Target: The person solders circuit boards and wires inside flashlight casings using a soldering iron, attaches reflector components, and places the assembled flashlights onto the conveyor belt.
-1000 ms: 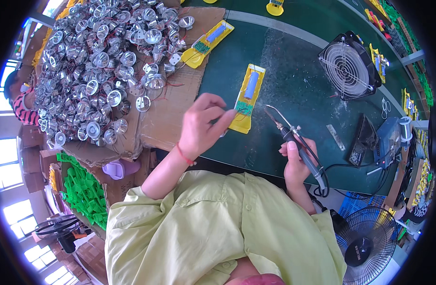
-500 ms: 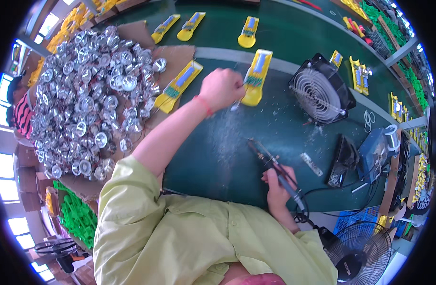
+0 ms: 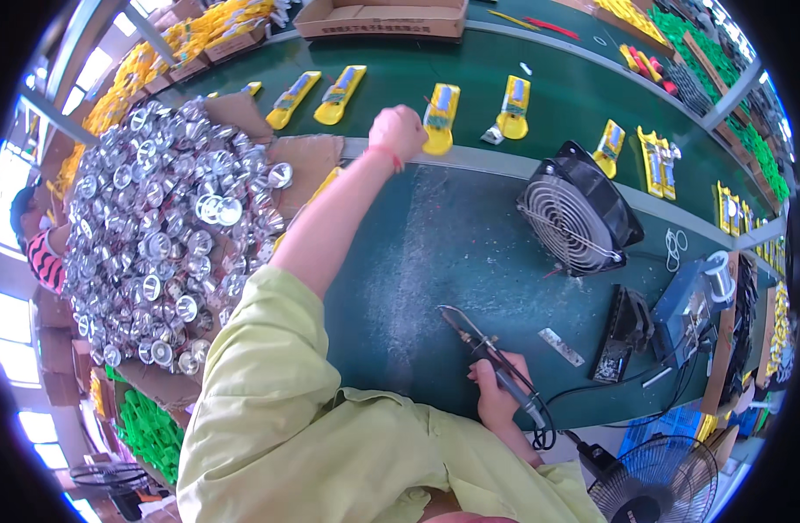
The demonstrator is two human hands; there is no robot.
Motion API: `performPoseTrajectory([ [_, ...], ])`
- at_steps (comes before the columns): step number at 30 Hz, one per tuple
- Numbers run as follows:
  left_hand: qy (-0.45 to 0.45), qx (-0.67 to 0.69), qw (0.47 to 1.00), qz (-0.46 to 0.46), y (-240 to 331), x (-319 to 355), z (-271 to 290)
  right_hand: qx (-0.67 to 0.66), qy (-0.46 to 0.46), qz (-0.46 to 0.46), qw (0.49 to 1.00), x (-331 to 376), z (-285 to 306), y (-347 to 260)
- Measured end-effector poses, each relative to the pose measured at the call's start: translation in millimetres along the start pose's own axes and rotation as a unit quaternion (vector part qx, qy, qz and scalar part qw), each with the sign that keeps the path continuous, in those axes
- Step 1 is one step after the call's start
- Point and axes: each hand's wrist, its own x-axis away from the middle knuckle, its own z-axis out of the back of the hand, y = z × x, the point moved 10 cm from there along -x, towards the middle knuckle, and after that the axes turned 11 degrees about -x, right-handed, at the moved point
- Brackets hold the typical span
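Left hand [image 3: 398,132] is reaching far out, fingers curled onto the end of a yellow part [image 3: 440,118] on the belt. Right hand [image 3: 497,392] is gripping a soldering iron [image 3: 487,353] tight, tip pointing up-left.

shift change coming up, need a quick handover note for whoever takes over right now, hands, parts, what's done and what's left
Left hand: stretched out to the far belt, closed on a yellow part.
Right hand: holds the soldering iron near the body, tip raised over the green mat.
Done, by the look of it: several yellow parts lie in a row on the belt.
Left: the heap of silver reflector cups on cardboard at the left looks untouched. Fan stands to the right.
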Motion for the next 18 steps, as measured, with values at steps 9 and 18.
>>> performPoseTrajectory([
  [9,0.015,0.177,0.983,-0.047,-21.3,277.8,53.2,0.052,0.005,0.068,0.996,5.5,-4.6,-12.7],
  [18,0.142,-0.154,0.977,-0.029,-126.6,310.7,146.0,0.058,-0.011,0.13,0.99,8.2,-6.1,-17.2],
])
